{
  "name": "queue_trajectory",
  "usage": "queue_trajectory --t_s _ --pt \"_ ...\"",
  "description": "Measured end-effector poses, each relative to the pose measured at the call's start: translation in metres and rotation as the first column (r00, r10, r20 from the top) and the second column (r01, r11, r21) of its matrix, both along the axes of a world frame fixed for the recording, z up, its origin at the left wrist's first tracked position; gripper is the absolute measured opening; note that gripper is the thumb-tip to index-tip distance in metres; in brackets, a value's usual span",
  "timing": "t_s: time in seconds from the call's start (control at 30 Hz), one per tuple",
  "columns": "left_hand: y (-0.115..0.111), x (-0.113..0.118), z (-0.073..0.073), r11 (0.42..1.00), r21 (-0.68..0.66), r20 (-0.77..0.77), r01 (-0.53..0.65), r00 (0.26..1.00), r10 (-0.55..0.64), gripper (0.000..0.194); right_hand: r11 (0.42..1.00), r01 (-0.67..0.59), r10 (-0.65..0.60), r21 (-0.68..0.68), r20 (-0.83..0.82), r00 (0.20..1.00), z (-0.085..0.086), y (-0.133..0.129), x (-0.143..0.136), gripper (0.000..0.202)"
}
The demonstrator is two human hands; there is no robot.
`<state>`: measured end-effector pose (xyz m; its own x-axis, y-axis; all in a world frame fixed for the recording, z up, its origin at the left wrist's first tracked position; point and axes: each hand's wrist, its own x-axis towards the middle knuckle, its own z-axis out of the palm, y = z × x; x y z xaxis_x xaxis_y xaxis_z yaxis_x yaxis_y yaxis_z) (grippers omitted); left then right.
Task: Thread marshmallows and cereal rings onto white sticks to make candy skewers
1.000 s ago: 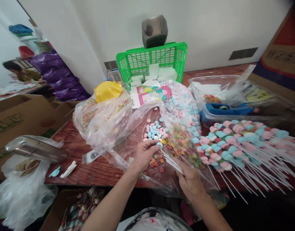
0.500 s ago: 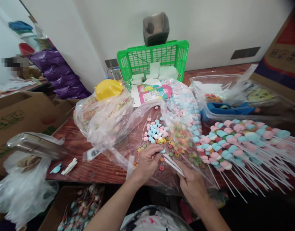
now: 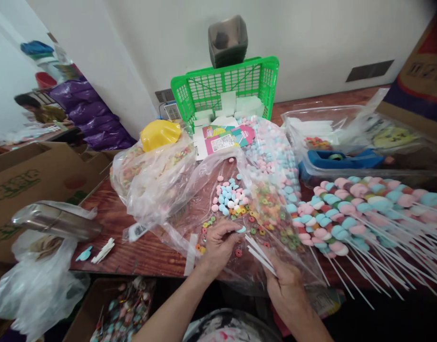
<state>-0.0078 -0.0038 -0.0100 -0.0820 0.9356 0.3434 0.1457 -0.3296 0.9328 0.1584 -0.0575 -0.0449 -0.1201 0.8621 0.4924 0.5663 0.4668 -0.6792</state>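
Observation:
Between the thumb and fingers of my left hand (image 3: 218, 242) is a light blue candy (image 3: 241, 229), close to the tips of some white sticks. My right hand (image 3: 286, 285) grips these thin white sticks (image 3: 259, 256), which point up and to the left. Just beyond my hands, a pile of pink, blue and white candies (image 3: 230, 194) lies on clear plastic. Colourful ring-shaped candies (image 3: 238, 252) are scattered around and below the pile. To the right lies a heap of candy skewers (image 3: 346, 213), pink and blue pieces threaded on white sticks.
A green basket (image 3: 225, 88) stands against the wall behind a yellow bowl (image 3: 160, 135) on bagged candies. At right is a clear tray with a blue tape dispenser (image 3: 341, 160). A steel flask (image 3: 57, 221) lies at left; a box of candy (image 3: 121, 308) sits below. Another person (image 3: 43, 109) sits far left.
My left hand has drawn slightly back from the stick tips, and the blue candy shows more plainly. My right hand still holds the sticks. The view has shifted a little.

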Motion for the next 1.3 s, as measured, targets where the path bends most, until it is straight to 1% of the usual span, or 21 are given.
queue_trajectory --t_s 0.1,0.17,0.27,0.33,0.37,0.4,0.47,0.5,0.53,0.6,0.67,0.73,0.77,0.8,0.83,0.9,0.93,1.0,1.07,1.2,1.3 --pt "-0.003 0.009 0.001 0.999 -0.023 0.049 -0.027 0.998 0.028 0.009 0.999 0.034 -0.034 0.018 -0.005 0.999 0.000 0.000 0.002 0.047" --pt "-0.007 0.017 -0.001 1.000 0.002 0.067 -0.009 0.998 0.009 0.008 0.999 0.021 -0.020 0.024 -0.021 1.000 -0.001 0.000 0.000 0.046" --pt "-0.015 0.025 -0.002 0.992 0.045 0.012 0.119 0.993 -0.119 0.009 0.998 0.032 -0.029 0.047 -0.063 0.998 -0.002 0.001 -0.001 0.043" --pt "-0.016 0.024 0.000 0.979 0.027 -0.062 0.202 0.978 -0.200 0.012 0.998 0.056 -0.053 0.038 -0.087 0.995 -0.001 0.003 0.003 0.040" --pt "-0.013 0.021 0.003 0.978 0.005 -0.100 0.208 0.973 -0.207 0.014 0.997 0.075 -0.072 0.028 -0.091 0.993 0.000 0.004 0.006 0.038" --pt "-0.009 0.016 0.006 0.983 -0.021 -0.138 0.181 0.973 -0.182 0.017 0.995 0.099 -0.097 0.017 -0.092 0.991 0.002 0.005 0.010 0.036" --pt "0.008 0.001 0.012 0.996 -0.072 -0.249 0.051 0.966 -0.067 0.024 0.987 0.159 -0.159 -0.009 -0.091 0.983 0.003 0.008 0.017 0.034" --pt "0.019 -0.007 0.014 0.995 -0.091 -0.333 -0.027 0.943 -0.005 0.026 0.983 0.184 -0.186 -0.027 -0.090 0.978 0.003 0.009 0.021 0.033" --pt "0.031 -0.015 0.016 0.993 -0.103 -0.459 -0.065 0.889 0.011 0.026 0.979 0.201 -0.204 -0.044 -0.087 0.975 0.002 0.009 0.023 0.033" --pt "0.052 -0.027 0.018 0.993 -0.092 -0.700 -0.067 0.714 -0.017 0.021 0.975 0.217 -0.221 -0.052 -0.073 0.973 -0.001 0.011 0.025 0.035" --pt "0.065 -0.033 0.015 0.994 -0.104 -0.800 -0.018 0.595 -0.073 0.015 0.977 0.211 -0.212 -0.018 -0.039 0.977 -0.006 0.012 0.024 0.035" --pt "0.070 -0.035 0.010 0.994 -0.108 -0.816 0.019 0.569 -0.100 0.012 0.984 0.175 -0.175 0.027 0.004 0.985 -0.010 0.013 0.022 0.036" --pt "0.069 -0.035 0.007 0.994 -0.104 -0.797 0.014 0.597 -0.092 0.014 0.988 0.149 -0.150 0.043 0.023 0.988 -0.011 0.014 0.021 0.038" --pt "0.067 -0.036 0.004 0.994 -0.109 -0.753 -0.008 0.653 -0.078 0.018 0.991 0.126 -0.128 0.054 0.036 0.991 -0.012 0.014 0.020 0.039" --pt "0.064 -0.037 0.003 0.989 -0.141 -0.671 -0.038 0.739 -0.067 0.024 0.992 0.111 -0.114 0.065 0.044 0.992 -0.012 0.013 0.019 0.041" --pt "0.054 -0.040 0.004 0.958 -0.281 -0.377 -0.051 0.924 -0.061 0.034 0.993 0.090 -0.094 0.080 0.050 0.994 -0.011 0.012 0.018 0.043" --pt "0.048 -0.040 0.006 0.933 -0.359 -0.199 -0.009 0.978 -0.067 0.036 0.993 0.078 -0.082 0.088 0.048 0.995 -0.010 0.012 0.017 0.044" --pt "0.035 -0.039 0.014 0.887 -0.445 0.082 0.123 0.992 -0.096 0.035 0.993 0.048 -0.053 0.109 0.045 0.998 -0.007 0.010 0.014 0.046" --pt "0.024 -0.033 0.022 0.873 -0.445 0.222 0.199 0.969 -0.107 0.031 0.992 0.016 -0.023 0.124 0.055 0.998 -0.005 0.009 0.012 0.050" --pt "0.010 -0.015 0.032 0.887 -0.410 0.302 0.213 0.949 -0.088 0.032 0.993 -0.001 -0.011 0.116 0.104 0.995 -0.001 0.008 0.011 0.055" --pt "0.004 -0.004 0.032 0.880 -0.395 0.324 0.265 0.936 -0.137 0.031 0.989 0.033 -0.055 0.141 0.153 0.987 0.002 0.008 0.012 0.053"
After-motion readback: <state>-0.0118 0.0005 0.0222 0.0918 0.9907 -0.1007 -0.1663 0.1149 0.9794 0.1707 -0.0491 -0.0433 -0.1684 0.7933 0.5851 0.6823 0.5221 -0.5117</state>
